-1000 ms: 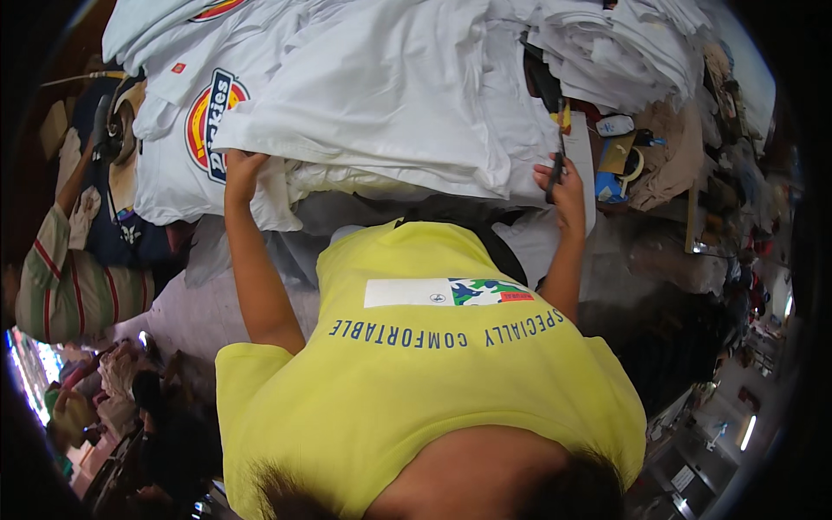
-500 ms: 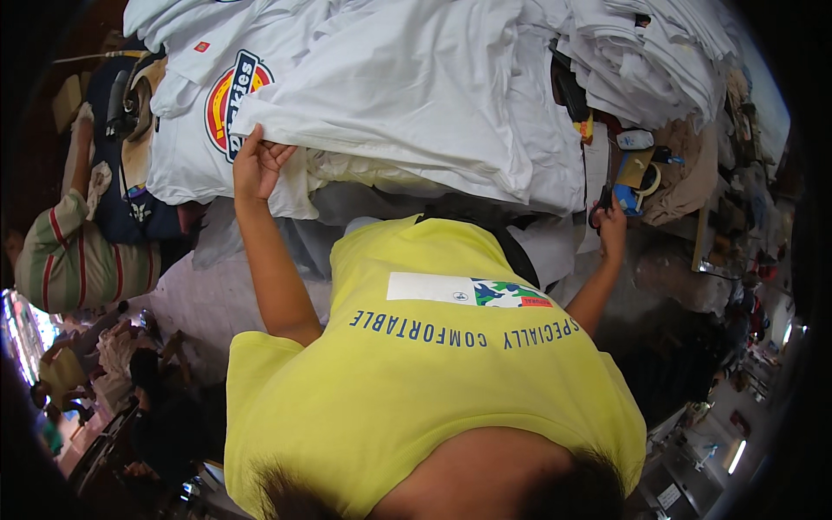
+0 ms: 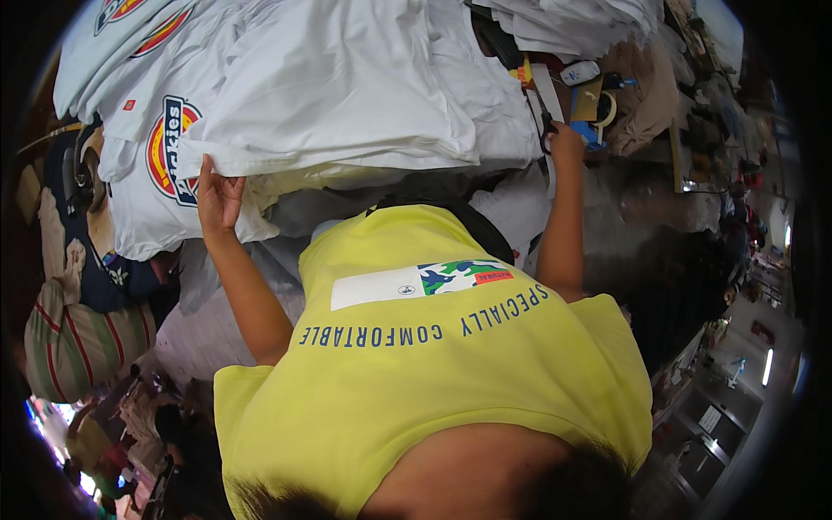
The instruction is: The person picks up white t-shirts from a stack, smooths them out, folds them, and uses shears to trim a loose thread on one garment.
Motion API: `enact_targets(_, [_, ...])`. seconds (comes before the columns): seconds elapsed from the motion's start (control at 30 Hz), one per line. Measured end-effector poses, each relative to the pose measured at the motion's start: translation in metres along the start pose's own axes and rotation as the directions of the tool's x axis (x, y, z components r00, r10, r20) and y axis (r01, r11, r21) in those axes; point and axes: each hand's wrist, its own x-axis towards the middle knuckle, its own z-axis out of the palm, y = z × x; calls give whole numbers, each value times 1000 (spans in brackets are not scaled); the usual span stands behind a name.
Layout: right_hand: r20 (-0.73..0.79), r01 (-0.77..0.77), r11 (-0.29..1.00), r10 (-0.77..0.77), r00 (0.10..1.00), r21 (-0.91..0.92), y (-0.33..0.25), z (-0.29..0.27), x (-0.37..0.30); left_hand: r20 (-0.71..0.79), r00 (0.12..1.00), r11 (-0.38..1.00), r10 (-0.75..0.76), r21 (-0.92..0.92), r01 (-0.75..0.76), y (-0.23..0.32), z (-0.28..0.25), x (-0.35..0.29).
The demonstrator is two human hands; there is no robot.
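Note:
A white T-shirt (image 3: 347, 95) lies over other white shirts on the table in front of me. My left hand (image 3: 220, 199) pinches its near edge at the left corner, thumb on top and fingers beneath. Just left of that hand, a shirt underneath shows a red, yellow and dark blue print (image 3: 163, 152). Off the right side of the shirts, my right hand (image 3: 567, 145) is closed round dark-handled scissors (image 3: 546, 123). The blades point away from me, beside a pale strip (image 3: 548, 87); whether they touch it I cannot tell.
More white garments (image 3: 581, 22) are heaped at the far right. Near my right hand are a white bottle (image 3: 580, 72), a tape roll (image 3: 607, 108) and brown cloth (image 3: 646, 95). A person's striped clothing (image 3: 82, 338) shows at the left.
The view has shifted, so the shirts sit further left. My left hand keeps its pinch on the shirt's edge. The scissors in my right hand now point away from me, with the arm stretched further forward.

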Motion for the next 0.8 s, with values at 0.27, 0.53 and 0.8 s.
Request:
enact_targets(0.27, [182, 110, 542, -456, 871, 833, -129, -51, -46, -29, 997, 970, 77, 233, -68, -28, 68, -1])
enact_targets(0.53, [-354, 561, 283, -540, 763, 777, -273, -22, -95, 474, 697, 340, 538, 635, -694, -87, 202, -73])
enact_targets(0.8, [-247, 455, 493, -430, 868, 742, -246, -11, 14, 404, 545, 248, 734, 588, -770, -76, 179, -55])
